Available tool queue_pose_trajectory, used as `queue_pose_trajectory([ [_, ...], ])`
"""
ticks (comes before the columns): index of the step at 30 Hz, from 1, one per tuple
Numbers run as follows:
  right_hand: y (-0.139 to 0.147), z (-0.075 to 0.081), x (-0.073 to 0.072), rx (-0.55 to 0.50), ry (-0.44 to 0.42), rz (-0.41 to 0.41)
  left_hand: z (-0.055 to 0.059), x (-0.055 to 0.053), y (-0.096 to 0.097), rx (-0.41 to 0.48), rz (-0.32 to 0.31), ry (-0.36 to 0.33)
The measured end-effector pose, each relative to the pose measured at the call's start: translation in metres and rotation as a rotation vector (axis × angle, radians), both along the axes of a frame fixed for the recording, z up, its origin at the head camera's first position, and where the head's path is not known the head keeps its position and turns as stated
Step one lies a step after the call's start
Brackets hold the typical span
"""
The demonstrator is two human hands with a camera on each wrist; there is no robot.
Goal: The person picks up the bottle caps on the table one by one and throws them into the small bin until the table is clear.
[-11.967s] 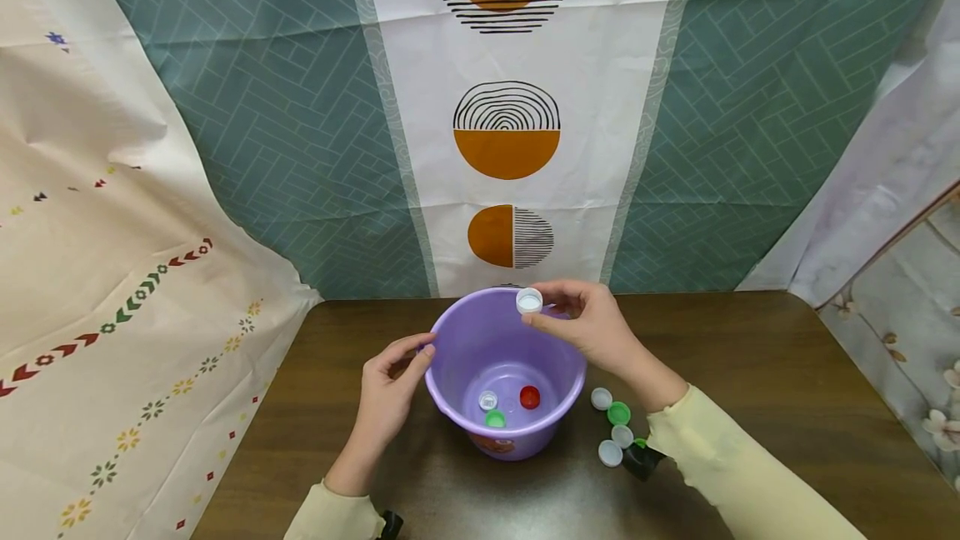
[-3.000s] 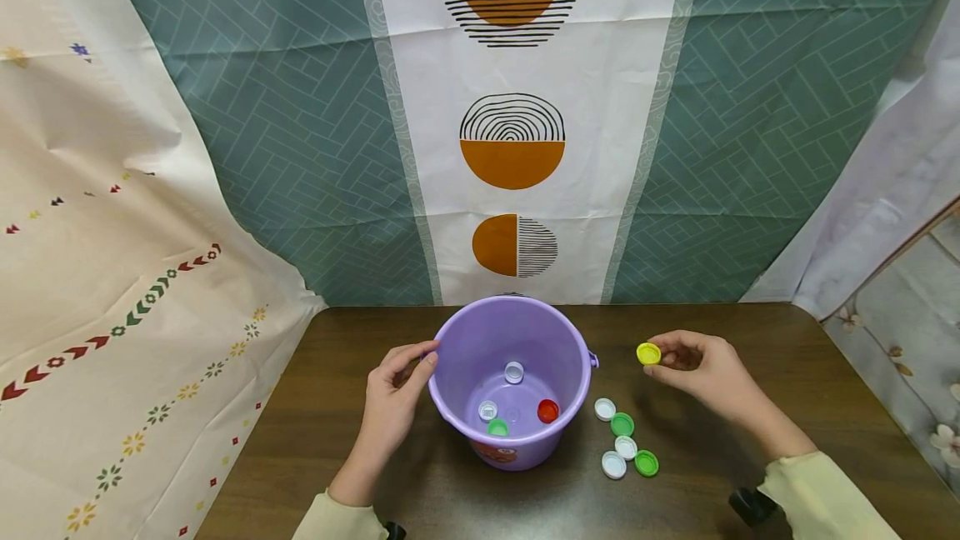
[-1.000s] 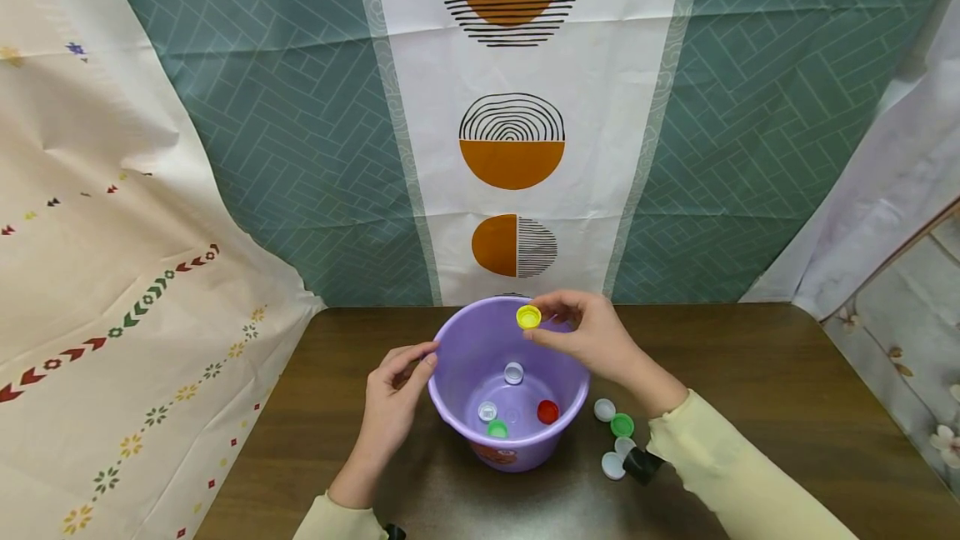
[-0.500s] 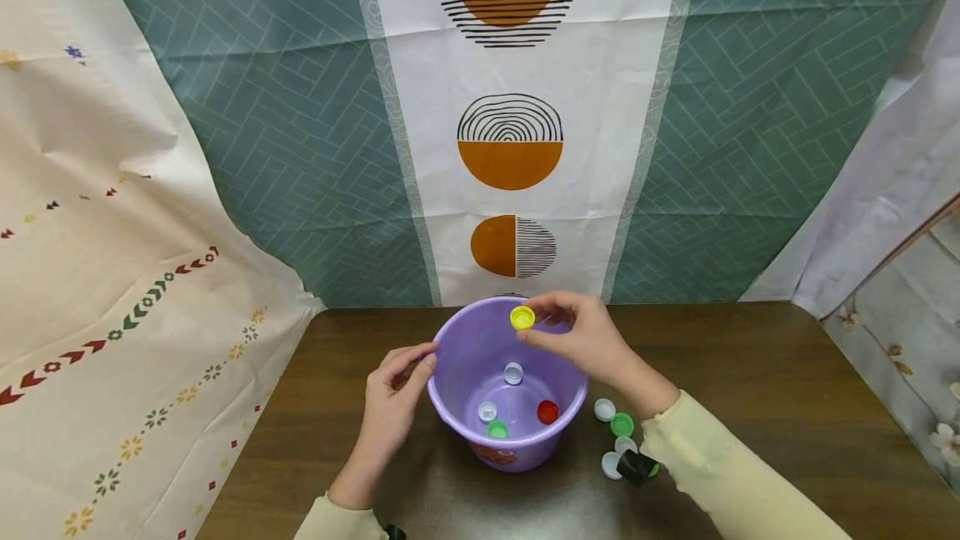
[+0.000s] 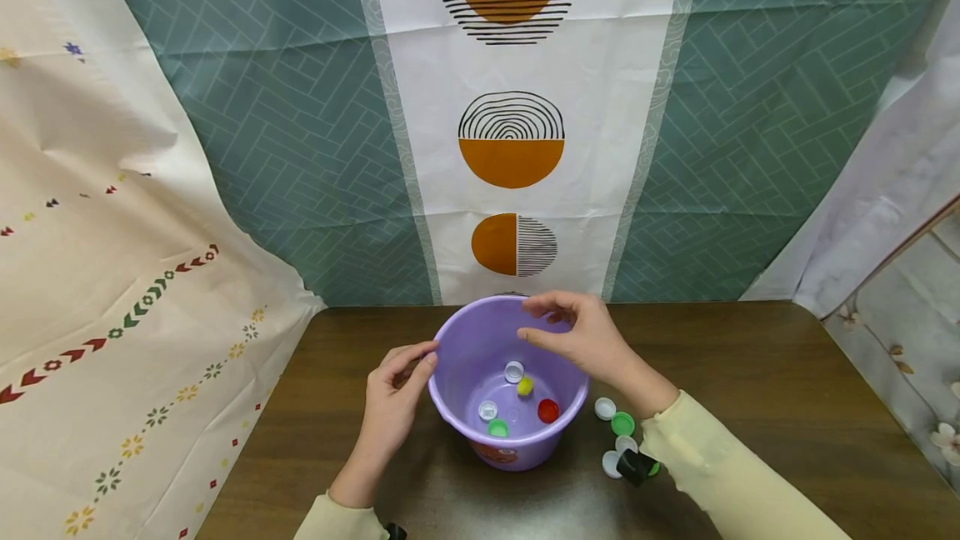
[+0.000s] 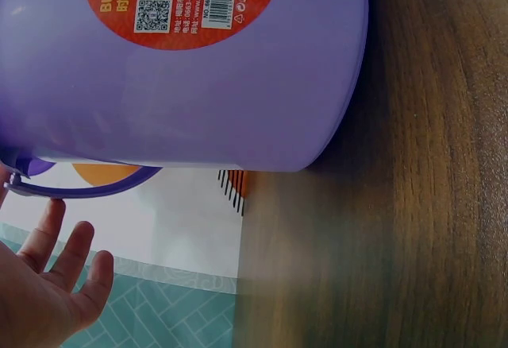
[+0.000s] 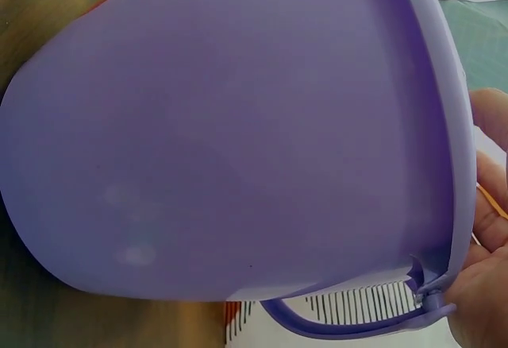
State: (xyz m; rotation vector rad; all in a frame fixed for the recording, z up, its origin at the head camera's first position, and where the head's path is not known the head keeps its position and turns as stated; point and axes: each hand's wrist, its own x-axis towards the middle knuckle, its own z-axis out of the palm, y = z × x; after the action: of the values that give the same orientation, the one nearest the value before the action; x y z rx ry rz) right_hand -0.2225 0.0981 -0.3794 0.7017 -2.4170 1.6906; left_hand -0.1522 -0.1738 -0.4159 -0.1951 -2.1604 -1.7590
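A purple bucket stands upright on the table. My left hand pinches its left rim between thumb and forefinger; the other fingers stay loose in the left wrist view. Over the bucket's mouth, near the back right of the rim, my right hand has thumb and fingers apart with nothing between them. Below it, inside the bucket, is a yellow bottle cap; whether it rests on the bottom I cannot tell. Also inside are two white caps, a green cap and a red cap.
Right of the bucket, white and green bottle caps lie on the brown table, some partly covered by the black band at my right wrist. The bucket's handle hangs at its far side. A patterned curtain closes off the back.
My right hand brought the yellow cap over from the right of the bucket, then let it go; it is now inside. A white cap also went in earlier. The left hand stays at the rim.
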Motion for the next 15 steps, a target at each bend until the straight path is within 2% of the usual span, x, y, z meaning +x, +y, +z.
queue_pose_trajectory([
  [3,0.001,0.002,0.001,0.003,-0.009,-0.001,0.0,0.0,0.0,0.006,-0.004,0.005],
  [10,0.0,0.028,0.018,-0.011,-0.043,0.019,-0.001,-0.001,0.0,0.001,0.007,0.012],
  [15,0.002,0.03,0.021,-0.008,-0.063,0.013,-0.001,-0.001,0.0,-0.006,0.011,0.01],
])
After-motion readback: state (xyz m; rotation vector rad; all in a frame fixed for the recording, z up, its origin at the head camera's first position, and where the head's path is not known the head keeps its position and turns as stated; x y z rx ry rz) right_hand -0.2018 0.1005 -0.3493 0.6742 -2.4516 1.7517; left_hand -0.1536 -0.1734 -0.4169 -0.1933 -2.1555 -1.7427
